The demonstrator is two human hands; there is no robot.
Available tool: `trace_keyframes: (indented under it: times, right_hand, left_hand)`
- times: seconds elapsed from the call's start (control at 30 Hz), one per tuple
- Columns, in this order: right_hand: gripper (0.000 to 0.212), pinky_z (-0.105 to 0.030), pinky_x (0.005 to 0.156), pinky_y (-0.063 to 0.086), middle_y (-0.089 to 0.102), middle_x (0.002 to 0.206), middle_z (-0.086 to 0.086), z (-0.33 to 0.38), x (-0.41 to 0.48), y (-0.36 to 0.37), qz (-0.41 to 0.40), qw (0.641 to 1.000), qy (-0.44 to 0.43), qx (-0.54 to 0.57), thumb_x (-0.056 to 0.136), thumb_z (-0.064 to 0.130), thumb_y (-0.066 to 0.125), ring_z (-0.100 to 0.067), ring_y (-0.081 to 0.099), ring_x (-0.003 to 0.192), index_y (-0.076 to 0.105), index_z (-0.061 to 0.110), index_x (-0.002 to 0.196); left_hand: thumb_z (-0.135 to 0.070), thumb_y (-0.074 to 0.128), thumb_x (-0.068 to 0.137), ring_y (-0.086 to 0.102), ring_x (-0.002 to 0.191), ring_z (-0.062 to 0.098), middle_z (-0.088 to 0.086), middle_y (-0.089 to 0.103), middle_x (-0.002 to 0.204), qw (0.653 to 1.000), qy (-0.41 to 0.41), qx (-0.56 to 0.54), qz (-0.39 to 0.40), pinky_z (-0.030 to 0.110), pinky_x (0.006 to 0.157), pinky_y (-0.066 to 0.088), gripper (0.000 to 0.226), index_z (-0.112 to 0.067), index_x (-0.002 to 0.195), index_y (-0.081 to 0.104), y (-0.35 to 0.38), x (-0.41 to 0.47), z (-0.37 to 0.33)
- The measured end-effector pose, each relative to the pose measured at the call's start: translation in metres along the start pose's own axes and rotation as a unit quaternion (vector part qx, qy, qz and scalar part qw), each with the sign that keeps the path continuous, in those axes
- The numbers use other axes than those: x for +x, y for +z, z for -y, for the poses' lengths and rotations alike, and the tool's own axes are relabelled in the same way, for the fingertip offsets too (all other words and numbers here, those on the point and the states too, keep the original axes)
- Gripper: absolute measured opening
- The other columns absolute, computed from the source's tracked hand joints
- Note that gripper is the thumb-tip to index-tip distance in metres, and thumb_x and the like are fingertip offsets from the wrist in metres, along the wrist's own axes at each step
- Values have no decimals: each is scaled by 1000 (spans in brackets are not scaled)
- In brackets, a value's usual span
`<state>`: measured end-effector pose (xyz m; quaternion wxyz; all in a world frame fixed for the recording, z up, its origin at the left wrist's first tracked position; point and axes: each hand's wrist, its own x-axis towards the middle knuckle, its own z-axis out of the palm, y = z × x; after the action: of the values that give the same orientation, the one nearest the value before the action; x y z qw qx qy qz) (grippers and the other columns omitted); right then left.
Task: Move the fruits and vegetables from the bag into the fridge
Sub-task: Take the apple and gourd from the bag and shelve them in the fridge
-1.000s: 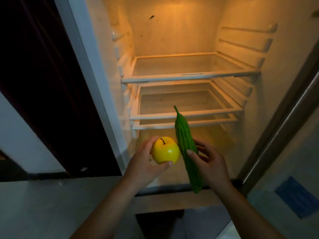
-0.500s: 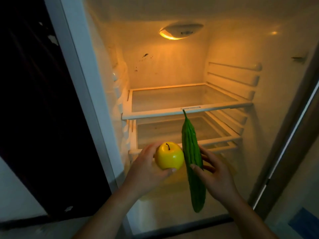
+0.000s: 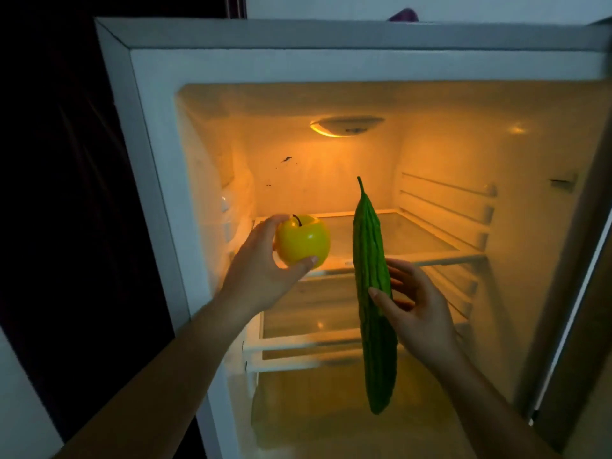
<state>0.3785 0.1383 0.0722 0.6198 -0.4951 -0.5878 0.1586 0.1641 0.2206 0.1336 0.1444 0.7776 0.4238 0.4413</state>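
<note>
Both hands have risen, holding apple [image 3: 303, 240] and gourd [image 3: 372, 293].

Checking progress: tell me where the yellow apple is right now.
Yellow apple is in the left hand, at the top shelf's front edge, left of the bitter gourd.

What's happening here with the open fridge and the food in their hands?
A person stands at an open, lit fridge, holding produce in both hands. The left hand holds a yellow apple in front of the top shelf. The right hand holds a long green bitter gourd upright, stem end up. Neither item is set down yet, and the visible shelves look bare.
</note>
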Motion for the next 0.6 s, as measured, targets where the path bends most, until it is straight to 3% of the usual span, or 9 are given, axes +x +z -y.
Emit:
trace_keyframes:
  times: [0.17,0.27,0.4,0.6]
  right_hand:
    - [47,-22,81,52,58,115,20,-4,9,-4,2,1000,3,-22,80,22,67,7,54,107,48,46,116]
    - [47,-26,84,52,58,116,19,-9,10,-5,10,1000,5,-27,80,22,68,2,55,108,51,39,120]
    - [47,-28,85,53,58,116,19,-13,7,-10,21,1000,14,-17,78,20,68,2,55,108,50,44,115]
    - [48,-41,86,55,60,116,14,-14,7,-17,18,1000,12,-6,78,16,69,-6,57,108,50,41,116]
  left_hand:
    - [-42,71,76,48,117,27,3,40,136,994,-54,82,-46,36,90,44,74,-25,136,32,13,32,-6]
    - [-35,71,78,46,119,28,8,39,136,993,-68,90,-22,33,90,40,72,-19,136,32,26,40,-5]
    - [-38,67,81,44,122,30,10,32,141,989,-93,116,14,33,95,38,76,-22,142,25,31,44,5]
    - [-41,71,76,41,126,29,11,34,142,988,-86,131,3,35,100,37,84,-19,143,24,28,45,9]
